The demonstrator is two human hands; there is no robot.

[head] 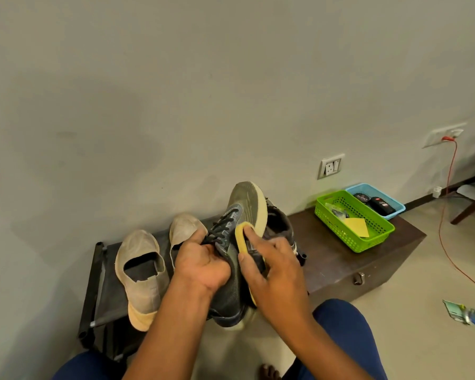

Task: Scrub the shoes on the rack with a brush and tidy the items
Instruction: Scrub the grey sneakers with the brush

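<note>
Our left hand [203, 266] grips the dark sneaker [232, 259] above the rack [104, 292], while our right hand [274, 272] clasps the yellow brush [242, 237] against its side. We judge scrubbing underway; the beige pair [141, 272] on the rack looks still dusty, and tidying remains.

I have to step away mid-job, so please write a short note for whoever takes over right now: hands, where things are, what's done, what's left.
Left hand grips the dark sneaker by its laces, held tilted above the rack.
Right hand holds the yellow brush against the sneaker's side by the sole.
Its mate sits behind on the rack; the beige pair lies to the left.
Green basket and blue basket stand on the dark box.
Done: scrubbing under way. How clean the shoes are cannot be told.
Left: other shoes, then tidying.
</note>
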